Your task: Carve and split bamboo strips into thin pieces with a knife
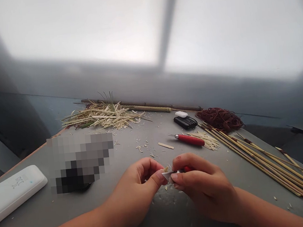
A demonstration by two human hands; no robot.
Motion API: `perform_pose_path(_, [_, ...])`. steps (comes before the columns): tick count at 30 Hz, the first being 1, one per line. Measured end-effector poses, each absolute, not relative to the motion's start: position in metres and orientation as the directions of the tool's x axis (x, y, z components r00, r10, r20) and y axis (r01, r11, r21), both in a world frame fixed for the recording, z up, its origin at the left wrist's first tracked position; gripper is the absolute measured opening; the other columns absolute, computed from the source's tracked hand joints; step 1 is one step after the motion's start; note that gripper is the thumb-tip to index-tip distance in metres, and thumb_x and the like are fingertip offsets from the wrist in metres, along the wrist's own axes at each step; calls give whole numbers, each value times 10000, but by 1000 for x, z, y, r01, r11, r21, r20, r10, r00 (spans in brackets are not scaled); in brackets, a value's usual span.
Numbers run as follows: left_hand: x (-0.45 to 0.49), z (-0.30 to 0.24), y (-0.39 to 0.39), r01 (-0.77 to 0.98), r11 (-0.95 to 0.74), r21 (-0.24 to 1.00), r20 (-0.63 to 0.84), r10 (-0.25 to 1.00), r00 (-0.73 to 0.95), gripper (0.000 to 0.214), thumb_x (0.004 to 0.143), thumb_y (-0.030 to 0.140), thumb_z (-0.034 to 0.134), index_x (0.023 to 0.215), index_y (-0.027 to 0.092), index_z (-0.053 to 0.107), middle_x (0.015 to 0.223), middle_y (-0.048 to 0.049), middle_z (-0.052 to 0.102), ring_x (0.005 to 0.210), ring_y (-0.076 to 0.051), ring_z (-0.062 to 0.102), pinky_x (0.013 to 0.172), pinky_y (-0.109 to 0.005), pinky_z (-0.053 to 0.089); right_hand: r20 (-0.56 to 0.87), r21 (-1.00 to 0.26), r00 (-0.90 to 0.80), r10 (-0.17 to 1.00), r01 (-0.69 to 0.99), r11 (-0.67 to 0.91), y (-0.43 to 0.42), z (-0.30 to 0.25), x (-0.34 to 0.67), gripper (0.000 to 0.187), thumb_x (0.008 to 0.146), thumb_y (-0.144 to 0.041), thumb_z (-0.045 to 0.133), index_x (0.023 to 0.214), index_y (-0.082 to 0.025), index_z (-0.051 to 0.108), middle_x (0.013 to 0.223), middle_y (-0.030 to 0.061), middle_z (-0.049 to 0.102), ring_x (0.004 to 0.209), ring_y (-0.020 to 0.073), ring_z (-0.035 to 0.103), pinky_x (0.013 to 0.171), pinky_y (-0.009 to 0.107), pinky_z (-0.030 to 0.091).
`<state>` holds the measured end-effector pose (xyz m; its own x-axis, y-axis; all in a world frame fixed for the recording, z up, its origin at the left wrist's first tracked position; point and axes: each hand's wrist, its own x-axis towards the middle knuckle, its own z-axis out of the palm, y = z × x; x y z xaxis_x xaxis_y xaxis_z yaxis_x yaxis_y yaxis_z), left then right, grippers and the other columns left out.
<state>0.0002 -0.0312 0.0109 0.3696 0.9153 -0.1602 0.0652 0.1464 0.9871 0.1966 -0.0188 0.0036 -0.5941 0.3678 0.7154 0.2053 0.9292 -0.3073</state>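
My right hand [205, 183] is closed around a craft knife with a red handle, its pointed metal blade [167, 177] angled left. Pinched between the thumb and fingers of my left hand [139, 186] is a small pale piece of split bamboo [166, 169]. The blade lies right at this piece, near my left thumb tip; my fingers hide most of the piece. Small chips lie beneath the hands. Just beyond them rest a thin flat bamboo strip [166, 145] and a second red-handled tool [190, 139] with a thin metal tip.
A heap of shavings [106, 116] lies at the back left, before long bamboo poles [151, 108]. Several thin rods [266, 163] stretch along the right. Dark red cord [219, 119] sits behind a black object [186, 122]. A white device [17, 194] is at left, near a pixelated area.
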Motion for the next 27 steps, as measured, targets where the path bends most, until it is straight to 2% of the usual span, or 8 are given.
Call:
perform_pose_path(12, [1, 14, -31, 44, 158, 986, -163, 911, 378, 285, 748, 443, 641, 790, 180, 539, 760, 13, 548, 753, -162, 452, 705, -283, 329, 729, -298, -579, 364, 210, 931, -20, 5, 193, 319, 848, 5, 499, 1062, -208, 603, 926, 54, 549, 682, 100, 547, 555, 202, 506])
perform_pose_path(18, [2, 17, -31, -10, 204, 979, -179, 879, 442, 315, 684, 437, 705, 713, 184, 518, 687, 28, 534, 708, -146, 461, 672, -264, 322, 712, -345, -590, 381, 179, 921, -22, 8, 192, 278, 863, -14, 498, 1024, -207, 617, 920, 60, 559, 695, 108, 555, 561, 202, 510])
perform_pose_path(21, [2, 19, -33, 7, 203, 979, -187, 887, 423, 336, 656, 439, 731, 693, 186, 513, 671, 32, 523, 693, -143, 447, 655, -264, 316, 706, -358, -595, 383, 168, 919, -22, 10, 192, 238, 863, -20, 509, 987, -187, 625, 909, 67, 558, 693, 111, 545, 560, 204, 504])
perform_pose_path(27, [4, 21, -34, 44, 161, 986, -164, 896, 413, 263, 693, 391, 686, 703, 188, 518, 669, 29, 518, 681, -144, 430, 639, -272, 313, 697, -380, -597, 397, 161, 911, -23, 13, 192, 185, 898, -76, 508, 962, -205, 623, 875, 59, 560, 677, 115, 547, 536, 209, 504])
